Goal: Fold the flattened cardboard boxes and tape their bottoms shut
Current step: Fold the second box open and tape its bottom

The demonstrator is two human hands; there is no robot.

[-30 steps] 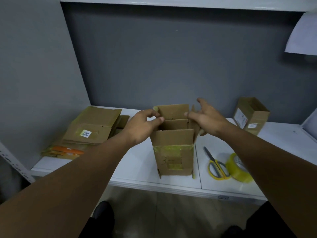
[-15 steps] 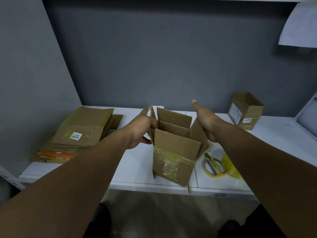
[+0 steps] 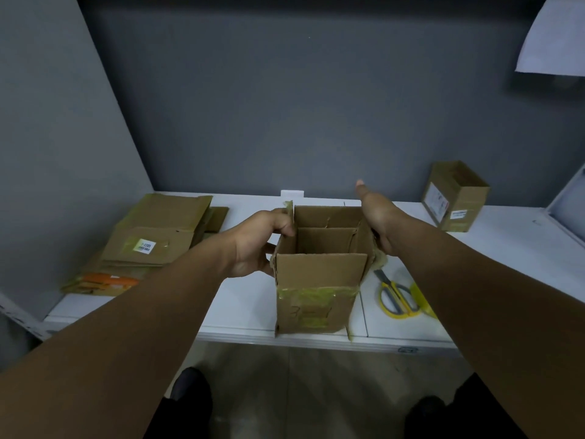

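An open-topped cardboard box (image 3: pixel 318 280) of plain brown corrugated board stands upright at the near edge of the white surface (image 3: pixel 247 299), between the two hands. Its near face carries wrinkled strips of glossy yellowish tape over a handwritten mark that seems to begin with "3"; the rest is unreadable. Inside, a cardboard flap crosses the opening. The left hand (image 3: pixel 262 245) grips the box's left wall, fingers curled over the top edge. The right hand (image 3: pixel 376 217) lies against the right wall with the thumb stretched toward the far side; its fingers are hidden, so whether it grips or only presses cannot be told. To the left sits a stack of flattened boxes (image 3: pixel 158 236), flat brown sheets with taped seams, the top one bearing a small white label (image 3: pixel 144 247) with a barcode and digits that look like "2205". Something orange (image 3: pixel 109 280) lies at the near side of that stack. Right of the box lie scissors (image 3: pixel 395 296) with yellow loop handles and a roll of yellow tape (image 3: pixel 422 299), partly hidden by the right forearm. A second box (image 3: pixel 456 196), folded up and open-topped, stands far right against the grey wall, with white printed labels too small to read.
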